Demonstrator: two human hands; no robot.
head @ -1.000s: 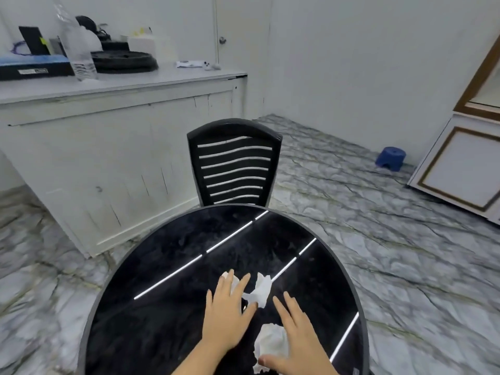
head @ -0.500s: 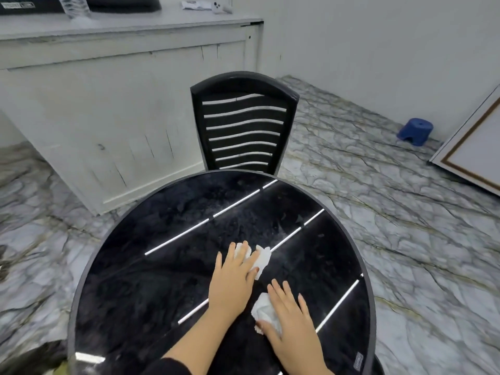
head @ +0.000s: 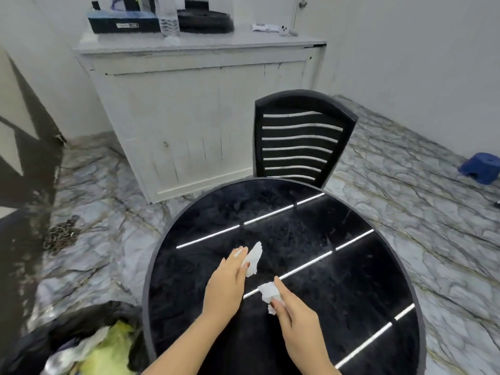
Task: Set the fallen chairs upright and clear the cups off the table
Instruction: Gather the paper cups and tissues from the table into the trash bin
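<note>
Cups are nowhere to be seen on the round black table [head: 338,266]; what lies on its glossy top are two scraps of white tissue. The left hand [head: 226,282] lies flat with its fingers spread wide, pressing on the far tissue [head: 253,257], which sticks out beyond the fingertips. The right hand [head: 293,312] pinches the near tissue [head: 267,292] between thumb and forefinger, crumpled and partly lifted. One black slatted chair [head: 300,139] stands upright just behind the table's far edge.

The step in hand looks like gathering the tissues. To do it well, I would bunch each scrap fully into its palm before lifting, so nothing trails, then drop both into the black rubbish bag [head: 75,345] beside the table on the left.

A label on the blue box [head: 123,23] atop the white cabinet [head: 205,109] is too blurred to read.
</note>
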